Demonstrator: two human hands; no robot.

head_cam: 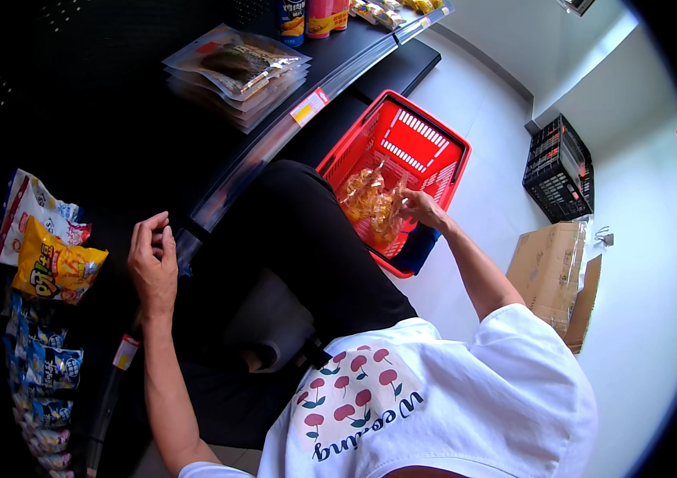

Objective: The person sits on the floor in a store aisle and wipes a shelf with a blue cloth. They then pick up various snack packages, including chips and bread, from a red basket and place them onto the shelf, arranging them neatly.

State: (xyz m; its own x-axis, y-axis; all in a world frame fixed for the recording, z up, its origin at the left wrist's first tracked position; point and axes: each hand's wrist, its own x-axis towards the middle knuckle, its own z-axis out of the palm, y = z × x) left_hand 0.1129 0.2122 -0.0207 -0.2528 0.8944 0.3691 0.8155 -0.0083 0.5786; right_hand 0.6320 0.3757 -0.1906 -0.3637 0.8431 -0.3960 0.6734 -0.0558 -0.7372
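Note:
My right hand reaches into a red plastic shopping basket standing at the shelf's front. Its fingers pinch a clear plastic snack bag with yellow-orange contents. A second clear snack bag lies against it in the basket. My left hand, loosely curled and empty, hovers by the shelf's front edge. Nearest to it is a yellow snack bag on the black shelf, with a white snack bag behind. A stack of flat clear-fronted food packets lies farther up the shelf.
Price-label strips run along the shelf edge. Several small blue packets line the lower left, and snack canisters stand at the top. A black plastic crate and a cardboard box sit by the wall. My bent knee is beside the basket.

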